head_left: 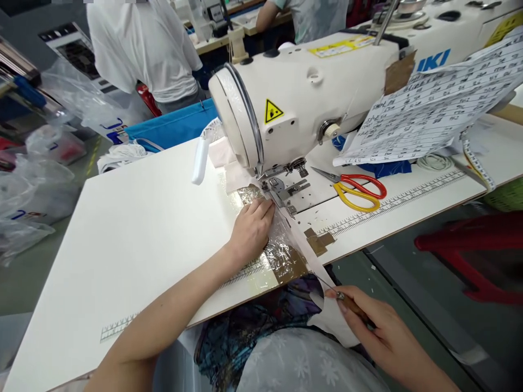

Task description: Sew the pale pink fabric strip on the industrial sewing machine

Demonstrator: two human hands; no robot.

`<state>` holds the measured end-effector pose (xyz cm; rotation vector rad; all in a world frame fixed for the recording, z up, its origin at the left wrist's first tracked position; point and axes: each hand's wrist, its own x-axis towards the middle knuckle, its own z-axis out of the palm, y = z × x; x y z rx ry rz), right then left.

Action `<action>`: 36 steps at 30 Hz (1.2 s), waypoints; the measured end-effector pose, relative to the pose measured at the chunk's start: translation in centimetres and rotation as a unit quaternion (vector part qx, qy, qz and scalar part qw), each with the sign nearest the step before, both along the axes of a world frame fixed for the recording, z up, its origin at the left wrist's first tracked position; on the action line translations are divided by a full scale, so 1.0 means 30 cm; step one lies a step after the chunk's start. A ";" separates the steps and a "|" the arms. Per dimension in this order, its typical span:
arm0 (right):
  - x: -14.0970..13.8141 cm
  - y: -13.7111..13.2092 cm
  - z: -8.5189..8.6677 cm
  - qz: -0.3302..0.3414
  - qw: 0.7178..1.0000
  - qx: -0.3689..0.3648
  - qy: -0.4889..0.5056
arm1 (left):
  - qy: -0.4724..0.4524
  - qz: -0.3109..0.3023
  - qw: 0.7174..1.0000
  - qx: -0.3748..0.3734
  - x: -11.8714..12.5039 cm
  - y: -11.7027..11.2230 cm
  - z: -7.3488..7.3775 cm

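A pale pink fabric strip (304,247) runs from the sewing machine (302,98) down over the table's front edge. My left hand (252,226) lies flat on the taped bed beside the presser foot (272,188), its fingertips at the strip and its thumb hidden. Below the table edge, my right hand (370,321) grips an awl (355,310) by its wooden handle, the thin metal point reaching along the strip. Thumb and fingers of that hand are also at the strip, whose loose end (337,321) hangs near my lap. Behind the needle area lies more pink fabric (235,169).
Scissors (357,190) with red and yellow handles lie right of the needle plate. A handwritten sheet (433,109) leans against the machine, near a measuring tape (476,160). A red stool (474,256) stands at right. Plastic bags (36,185) and a person in white (143,49) are at left.
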<state>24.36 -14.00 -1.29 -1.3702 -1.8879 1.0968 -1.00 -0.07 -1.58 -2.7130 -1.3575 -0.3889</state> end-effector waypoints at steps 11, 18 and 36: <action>-0.024 0.042 -0.033 -0.067 0.988 -0.094 0.104 | -0.061 0.017 0.998 -0.019 -0.024 0.023 -0.003; -0.113 0.041 -0.058 -0.142 0.914 -0.226 0.307 | -0.090 -0.004 0.996 -0.023 -0.055 0.065 -0.014; -0.137 0.108 0.009 -0.100 0.993 0.068 0.000 | -0.026 0.032 0.999 -0.007 -0.003 0.016 0.026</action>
